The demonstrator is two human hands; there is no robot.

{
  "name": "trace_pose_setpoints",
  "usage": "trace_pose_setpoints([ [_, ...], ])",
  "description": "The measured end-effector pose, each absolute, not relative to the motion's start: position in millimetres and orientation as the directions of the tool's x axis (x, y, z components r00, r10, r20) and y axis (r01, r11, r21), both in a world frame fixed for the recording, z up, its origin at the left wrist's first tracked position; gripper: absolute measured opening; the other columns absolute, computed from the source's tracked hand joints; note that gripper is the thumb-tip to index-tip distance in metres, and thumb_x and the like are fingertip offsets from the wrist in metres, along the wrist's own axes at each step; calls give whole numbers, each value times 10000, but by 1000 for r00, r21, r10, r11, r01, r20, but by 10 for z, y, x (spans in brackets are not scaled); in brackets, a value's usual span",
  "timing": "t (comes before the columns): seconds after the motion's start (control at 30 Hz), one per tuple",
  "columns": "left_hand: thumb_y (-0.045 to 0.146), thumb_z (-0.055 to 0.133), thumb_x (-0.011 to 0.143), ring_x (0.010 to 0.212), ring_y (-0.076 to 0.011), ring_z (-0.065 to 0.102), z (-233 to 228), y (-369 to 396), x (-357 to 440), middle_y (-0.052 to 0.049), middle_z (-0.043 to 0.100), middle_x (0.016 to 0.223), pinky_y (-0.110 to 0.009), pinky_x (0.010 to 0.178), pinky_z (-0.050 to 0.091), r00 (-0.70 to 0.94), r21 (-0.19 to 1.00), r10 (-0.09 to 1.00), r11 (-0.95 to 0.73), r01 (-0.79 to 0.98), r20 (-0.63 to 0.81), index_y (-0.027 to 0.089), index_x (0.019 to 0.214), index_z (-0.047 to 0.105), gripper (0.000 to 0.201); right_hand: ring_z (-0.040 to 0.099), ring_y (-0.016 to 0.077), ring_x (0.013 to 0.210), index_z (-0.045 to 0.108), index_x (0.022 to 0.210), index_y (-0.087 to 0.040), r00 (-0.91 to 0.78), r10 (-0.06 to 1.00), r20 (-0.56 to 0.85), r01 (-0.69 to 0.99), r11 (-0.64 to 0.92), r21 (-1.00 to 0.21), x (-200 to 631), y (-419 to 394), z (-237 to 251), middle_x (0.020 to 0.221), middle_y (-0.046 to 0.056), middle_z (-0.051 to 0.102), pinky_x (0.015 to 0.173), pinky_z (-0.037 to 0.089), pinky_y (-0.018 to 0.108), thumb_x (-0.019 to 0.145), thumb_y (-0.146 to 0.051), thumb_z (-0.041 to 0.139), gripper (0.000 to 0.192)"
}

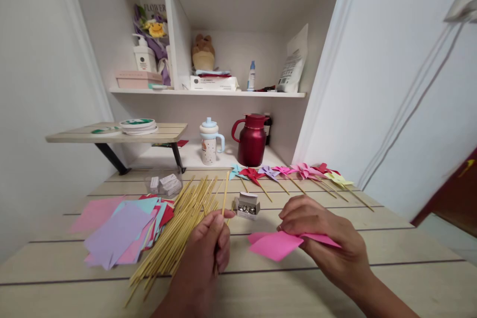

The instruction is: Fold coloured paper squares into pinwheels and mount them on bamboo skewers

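My left hand (214,241) is closed round a thin wooden stick (225,193), which stands nearly upright with its top end free. To the right, my right hand (322,233) pinches a folded piece of bright pink paper (274,246); its fingers cover the paper's middle. The stick and the paper are apart. Beyond and between the hands sits a small open box of shiny metal pins (246,210). Left of my left hand lies a loose bundle of wooden sticks (175,233), partly over a pile of coloured paper sheets (117,231).
Several finished paper pinwheels on sticks (270,173) lie in a row along the table's back. A clear container with small boxes (164,185) stands behind the paper. Further back are a small raised shelf (112,131), a baby-blue lidded cup (209,144) and a red jug (252,141).
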State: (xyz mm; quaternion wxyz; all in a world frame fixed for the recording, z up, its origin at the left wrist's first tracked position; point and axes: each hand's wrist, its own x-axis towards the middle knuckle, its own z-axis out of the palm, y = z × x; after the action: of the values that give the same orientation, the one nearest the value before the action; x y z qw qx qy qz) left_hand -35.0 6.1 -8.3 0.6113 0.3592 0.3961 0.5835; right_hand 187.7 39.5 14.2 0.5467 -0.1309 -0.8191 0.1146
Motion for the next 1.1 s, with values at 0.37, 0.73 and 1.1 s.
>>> trace_pose_setpoints([
  [0.37, 485, 651, 805, 418, -26, 182, -9, -1, -318, 104, 350, 541, -170, 391, 148, 40, 917, 996, 90, -389, -81, 172, 986, 651, 362, 663, 247, 804, 719, 1032, -214, -389, 316, 865, 89, 948, -306, 1825, 389, 170, 815, 84, 734, 700, 553, 427, 904, -131, 598, 195],
  [0.73, 596, 702, 706, 456, -53, 210, -29, 18, -314, 90, 318, 508, -181, 414, 162, -16, 976, 998, 57, -208, -62, 159, 911, 733, 484, 660, 227, 771, 714, 1020, -211, -387, 283, 878, 83, 959, -272, 1774, 375, 231, 771, 74, 736, 690, 538, 411, 953, -231, 567, 163],
  [1.1, 549, 644, 793, 535, -118, 424, -160, 34, -365, 14, 540, 568, -224, 517, 364, -37, 993, 992, -119, 27, 120, 215, 933, 774, 384, 669, 216, 778, 720, 1004, -224, -382, 284, 879, 89, 959, -271, 1770, 381, 205, 772, 58, 740, 723, 538, 409, 951, -266, 577, 159],
])
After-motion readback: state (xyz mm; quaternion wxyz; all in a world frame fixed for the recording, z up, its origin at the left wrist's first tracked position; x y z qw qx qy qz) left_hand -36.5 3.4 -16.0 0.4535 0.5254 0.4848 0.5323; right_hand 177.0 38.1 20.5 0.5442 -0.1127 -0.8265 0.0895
